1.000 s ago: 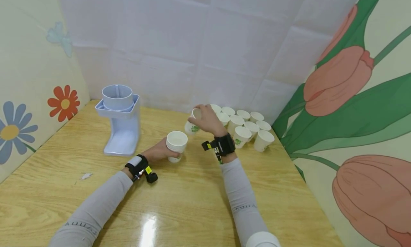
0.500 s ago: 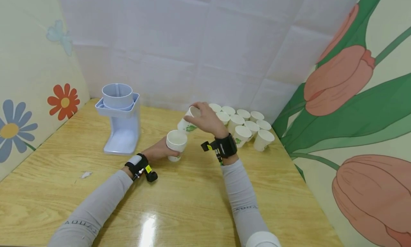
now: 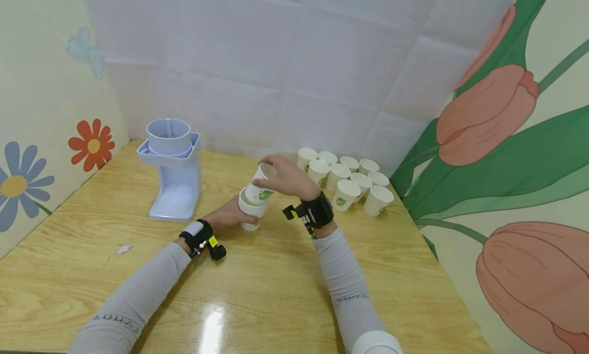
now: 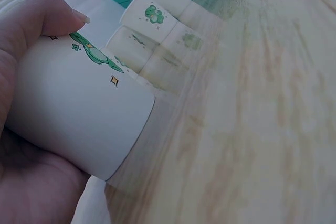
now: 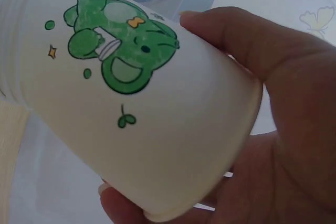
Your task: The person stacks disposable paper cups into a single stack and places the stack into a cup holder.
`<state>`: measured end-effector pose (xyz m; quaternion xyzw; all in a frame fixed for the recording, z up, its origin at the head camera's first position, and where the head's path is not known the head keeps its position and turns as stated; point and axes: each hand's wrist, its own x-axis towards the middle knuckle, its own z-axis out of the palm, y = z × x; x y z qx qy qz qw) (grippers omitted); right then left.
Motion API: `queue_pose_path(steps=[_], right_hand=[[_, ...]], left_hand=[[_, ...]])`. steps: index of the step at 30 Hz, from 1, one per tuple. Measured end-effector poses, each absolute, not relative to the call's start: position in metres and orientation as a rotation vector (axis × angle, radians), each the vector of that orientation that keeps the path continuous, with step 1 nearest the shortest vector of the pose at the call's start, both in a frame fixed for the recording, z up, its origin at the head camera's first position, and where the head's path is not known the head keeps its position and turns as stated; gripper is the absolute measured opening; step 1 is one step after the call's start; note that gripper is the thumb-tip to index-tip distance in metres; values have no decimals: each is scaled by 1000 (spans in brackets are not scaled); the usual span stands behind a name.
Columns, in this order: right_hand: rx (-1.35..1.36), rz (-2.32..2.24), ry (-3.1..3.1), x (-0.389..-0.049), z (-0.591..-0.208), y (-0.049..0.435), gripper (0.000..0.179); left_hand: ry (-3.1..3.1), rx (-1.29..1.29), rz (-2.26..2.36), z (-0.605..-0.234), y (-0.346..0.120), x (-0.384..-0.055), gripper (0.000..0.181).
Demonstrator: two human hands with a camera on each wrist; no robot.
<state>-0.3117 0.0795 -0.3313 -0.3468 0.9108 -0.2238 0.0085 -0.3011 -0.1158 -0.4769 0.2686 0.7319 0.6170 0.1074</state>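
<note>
My left hand [image 3: 226, 214] grips a small stack of white paper cups [image 3: 252, 209] upright, its thumb across the front; layered rims show at the upper left of the left wrist view. My right hand [image 3: 291, 178] holds another paper cup [image 3: 259, 194], tilted, with thumb and fingers around it near the rim. The base of this cup sits inside the mouth of the stack. A green cartoon animal [image 5: 126, 40] is printed on its side in the right wrist view. Several more paper cups [image 3: 346, 193] stand mouth up in a cluster to the right.
A pale blue cup holder [image 3: 177, 190] with a round ring on top stands at the back left of the wooden table [image 3: 257, 292]. Behind it hangs a white cloth [image 3: 248, 88]. A painted wall [image 3: 506, 190] borders the right side.
My right hand has carried its cup left from beside the cluster and lowered its base into the stack's mouth. The left hand has stayed in place.
</note>
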Motion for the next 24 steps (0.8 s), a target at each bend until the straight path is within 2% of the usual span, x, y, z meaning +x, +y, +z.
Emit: queue_pose_path(steps=[12, 24], right_hand=[[-1194, -527, 2779, -306, -330, 78, 64], [-1239, -445, 2708, -305, -330, 77, 64]], left_hand=[[2150, 783, 1807, -478, -116, -303, 75], [2161, 808, 1780, -480, -117, -306, 69]])
